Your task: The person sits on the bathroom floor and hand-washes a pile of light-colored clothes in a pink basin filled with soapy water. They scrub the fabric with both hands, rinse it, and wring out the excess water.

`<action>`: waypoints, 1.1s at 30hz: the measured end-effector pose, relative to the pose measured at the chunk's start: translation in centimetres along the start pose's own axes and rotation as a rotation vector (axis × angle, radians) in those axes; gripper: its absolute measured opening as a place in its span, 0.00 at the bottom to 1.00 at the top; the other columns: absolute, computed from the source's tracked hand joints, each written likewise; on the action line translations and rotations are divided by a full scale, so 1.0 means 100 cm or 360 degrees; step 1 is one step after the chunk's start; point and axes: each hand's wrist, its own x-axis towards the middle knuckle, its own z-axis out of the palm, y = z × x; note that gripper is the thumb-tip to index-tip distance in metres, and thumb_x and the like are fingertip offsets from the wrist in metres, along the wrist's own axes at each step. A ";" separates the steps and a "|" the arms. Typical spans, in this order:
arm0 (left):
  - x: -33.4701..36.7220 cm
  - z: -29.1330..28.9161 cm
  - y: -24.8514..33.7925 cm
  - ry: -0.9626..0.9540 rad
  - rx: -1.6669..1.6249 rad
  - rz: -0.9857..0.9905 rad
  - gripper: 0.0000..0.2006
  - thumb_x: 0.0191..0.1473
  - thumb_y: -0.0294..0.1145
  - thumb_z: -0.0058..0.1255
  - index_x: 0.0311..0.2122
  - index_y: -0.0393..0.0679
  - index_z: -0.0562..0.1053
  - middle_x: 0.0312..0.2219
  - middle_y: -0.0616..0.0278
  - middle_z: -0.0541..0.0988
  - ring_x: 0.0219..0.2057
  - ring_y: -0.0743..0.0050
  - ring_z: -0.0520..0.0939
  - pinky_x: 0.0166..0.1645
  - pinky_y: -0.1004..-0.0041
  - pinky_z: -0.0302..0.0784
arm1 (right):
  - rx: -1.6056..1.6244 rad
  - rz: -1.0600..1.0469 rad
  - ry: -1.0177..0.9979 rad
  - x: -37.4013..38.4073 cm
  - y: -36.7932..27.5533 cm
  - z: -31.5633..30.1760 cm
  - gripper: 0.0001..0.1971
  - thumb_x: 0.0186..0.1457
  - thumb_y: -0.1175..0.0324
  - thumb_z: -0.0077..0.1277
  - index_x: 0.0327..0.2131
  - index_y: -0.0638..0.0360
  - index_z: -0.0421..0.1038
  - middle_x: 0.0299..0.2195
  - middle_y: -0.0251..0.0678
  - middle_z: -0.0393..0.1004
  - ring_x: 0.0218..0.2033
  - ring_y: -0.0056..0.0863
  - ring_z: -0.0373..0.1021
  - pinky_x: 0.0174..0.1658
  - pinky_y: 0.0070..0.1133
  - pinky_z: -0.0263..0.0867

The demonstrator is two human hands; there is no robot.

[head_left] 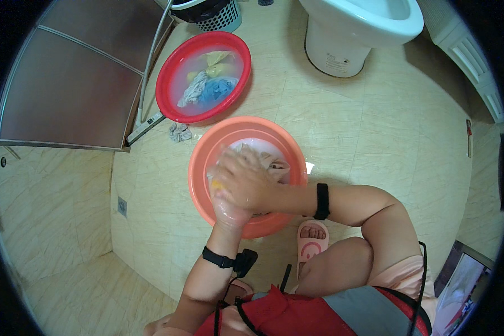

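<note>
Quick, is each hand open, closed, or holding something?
Left hand: mostly hidden by the right; cannot be told.
Right hand: blurred, over the left; whether it grips the yellow thing cannot be told.

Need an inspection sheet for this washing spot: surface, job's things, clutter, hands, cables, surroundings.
Surface: pale tiled floor.
Job's things: orange basin holding pale cloth in whitish water; yellow item at the hands, kind unclear.
Clutter: red basin with soaking cloths; small grey cloth on the floor.
Hands: right hand over left hand, above the orange basin; blurred, grip unclear.
Cables: black cord at the person's right side.
Surroundings: toilet; bin.
</note>
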 end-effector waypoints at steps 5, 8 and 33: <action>0.001 0.012 0.011 -0.0224 -0.0123 -0.0145 0.28 0.59 0.57 0.32 0.57 0.49 0.61 0.56 0.62 0.64 0.57 0.62 0.64 0.61 0.59 0.59 | -0.0024 -0.0009 -0.0203 0.007 -0.009 -0.013 0.26 0.45 0.57 0.56 0.50 0.51 0.67 0.50 0.43 0.65 0.61 0.46 0.51 0.58 0.45 0.47; -0.002 0.034 0.012 -0.0130 -0.0138 -0.0158 0.28 0.59 0.57 0.31 0.57 0.48 0.61 0.57 0.61 0.63 0.58 0.61 0.64 0.61 0.59 0.59 | -0.0031 -0.0100 -0.0039 0.011 -0.005 -0.010 0.26 0.43 0.57 0.56 0.48 0.52 0.67 0.45 0.44 0.67 0.57 0.47 0.56 0.56 0.46 0.50; 0.012 0.066 0.019 0.0552 0.0203 -0.0001 0.27 0.57 0.56 0.33 0.53 0.49 0.65 0.53 0.57 0.68 0.54 0.54 0.67 0.59 0.54 0.59 | 0.3608 0.1497 -0.0189 -0.016 0.070 0.013 0.17 0.64 0.58 0.34 0.49 0.57 0.61 0.42 0.38 0.71 0.43 0.32 0.70 0.46 0.30 0.68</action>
